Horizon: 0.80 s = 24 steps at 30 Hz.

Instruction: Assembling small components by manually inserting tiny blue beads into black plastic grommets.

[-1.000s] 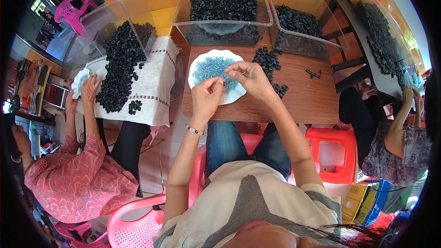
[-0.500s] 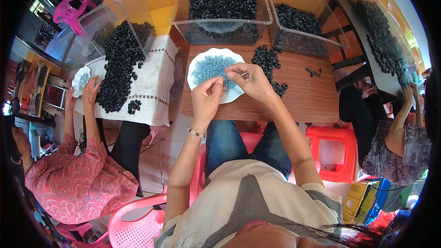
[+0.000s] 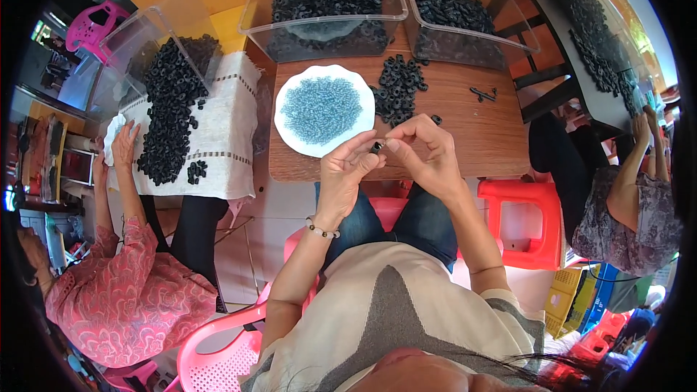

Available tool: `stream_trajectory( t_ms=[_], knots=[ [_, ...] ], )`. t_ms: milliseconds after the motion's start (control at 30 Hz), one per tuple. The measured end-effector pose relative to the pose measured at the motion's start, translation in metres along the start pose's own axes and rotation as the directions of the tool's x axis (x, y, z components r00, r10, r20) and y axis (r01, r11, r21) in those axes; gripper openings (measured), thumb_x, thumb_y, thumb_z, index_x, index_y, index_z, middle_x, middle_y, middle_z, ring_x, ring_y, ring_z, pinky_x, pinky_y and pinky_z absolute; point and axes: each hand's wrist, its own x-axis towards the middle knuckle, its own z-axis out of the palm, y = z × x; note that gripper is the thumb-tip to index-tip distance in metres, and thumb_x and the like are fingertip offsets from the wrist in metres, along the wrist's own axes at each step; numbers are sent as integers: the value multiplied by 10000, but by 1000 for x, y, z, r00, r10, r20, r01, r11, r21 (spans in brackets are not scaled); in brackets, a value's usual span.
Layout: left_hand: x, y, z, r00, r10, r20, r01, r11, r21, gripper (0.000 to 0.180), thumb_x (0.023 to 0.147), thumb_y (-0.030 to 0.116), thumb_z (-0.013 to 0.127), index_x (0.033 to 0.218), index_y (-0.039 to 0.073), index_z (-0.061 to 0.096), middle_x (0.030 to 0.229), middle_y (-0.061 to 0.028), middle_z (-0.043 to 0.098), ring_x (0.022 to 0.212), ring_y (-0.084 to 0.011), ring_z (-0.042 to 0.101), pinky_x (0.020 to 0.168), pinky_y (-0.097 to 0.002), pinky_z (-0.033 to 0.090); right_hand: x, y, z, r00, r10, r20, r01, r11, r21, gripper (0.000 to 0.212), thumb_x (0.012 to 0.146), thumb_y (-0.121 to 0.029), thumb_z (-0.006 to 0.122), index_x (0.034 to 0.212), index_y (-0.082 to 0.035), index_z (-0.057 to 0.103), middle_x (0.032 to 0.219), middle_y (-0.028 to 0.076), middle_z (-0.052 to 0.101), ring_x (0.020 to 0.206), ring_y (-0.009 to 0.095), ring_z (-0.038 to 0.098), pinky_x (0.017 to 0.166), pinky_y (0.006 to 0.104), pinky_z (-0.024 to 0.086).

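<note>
Close to the table's near edge, my left hand (image 3: pixel 347 168) pinches a small black plastic piece (image 3: pixel 376 148) between thumb and fingertips. Thumb and forefinger of my right hand (image 3: pixel 430 151) are pressed together right beside that piece. Whatever they grip is too small to make out. Just beyond my left hand lies a white scalloped plate (image 3: pixel 319 151), covered with tiny clear-blue beads (image 3: pixel 323 109). A loose heap of black plastic pieces (image 3: pixel 398 91) is on the brown table right of the plate, and one stray piece (image 3: pixel 435 119) lies above my right hand.
Two clear bins (image 3: pixel 323 51) (image 3: pixel 465 47) full of black pieces stand along the table's back. Joined black bits (image 3: pixel 483 94) lie at the right. Co-workers sit at either side, the left one by a cloth-covered table (image 3: pixel 225 145) with another heap. A red stool (image 3: pixel 519 225) stands right.
Both my hands have come from above the plate to the table's near edge. A black piece now shows in my left fingers. The whole view has shifted slightly.
</note>
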Motion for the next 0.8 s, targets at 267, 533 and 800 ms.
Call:
stream_trajectory(
  t_ms=[267, 533, 800],
  knots=[
    [-5, -4, 11, 995, 93, 20, -95, 967, 237, 481, 900, -27, 774, 1361, -30, 636, 1242, -157, 716, 1063, -172, 710, 948, -281, 575, -13, -2, -9, 995, -94, -30, 90, 990, -111, 112, 859, -30, 768, 969, -28, 746, 928, 93, 723, 874, 260, 631, 787, 349, 501],
    [-11, -15, 7, 999, 34, -8, -31, 962, 272, 461, 904, -31, 769, 1348, -41, 644, 1238, -159, 713, 1072, -174, 706, 952, -298, 585, -24, -1, -17, 960, -248, 127, 274, 926, -259, 267, 779, -10, 779, 1039, -63, 751, 968, 77, 708, 878, 295, 613, 767, 394, 534],
    [-23, -30, -6, 971, -219, 98, 214, 975, 64, 387, 954, 30, 736, 1318, -66, 649, 1214, -198, 718, 1026, -239, 740, 952, -359, 616, -40, 7, -26, 976, -108, 187, 146, 969, -200, 271, 796, -94, 806, 1061, -98, 748, 937, 54, 663, 889, 297, 590, 747, 392, 531]
  ],
)
